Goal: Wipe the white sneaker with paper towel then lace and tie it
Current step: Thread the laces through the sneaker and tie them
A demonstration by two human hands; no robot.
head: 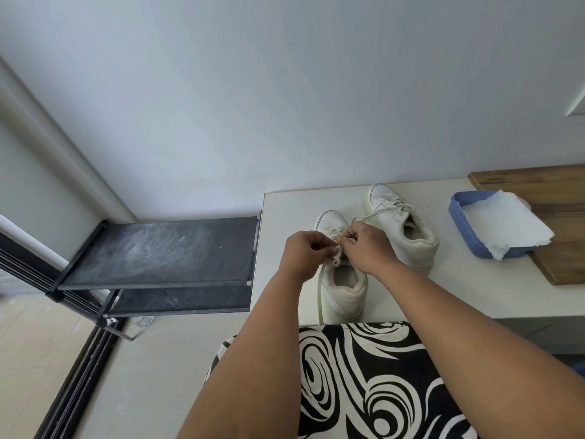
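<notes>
Both hands on it now: my left hand (306,252) and right hand (367,245) pinch the lace (337,256) over the near sneaker (343,282), which sits on the table (285,217), toe pointing away. One loose end trails down its left side, so left's nearer.

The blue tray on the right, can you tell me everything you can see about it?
The blue tray is a shallow rectangular dish with rounded corners and a low rim, and it looks like plastic. It sits to the right of the two white sneakers, partly on the wooden board and partly on the pale table. A torn-edged sheet of white paper towel lies in it and hangs over its right and near rims. Neither hand touches it.
</notes>
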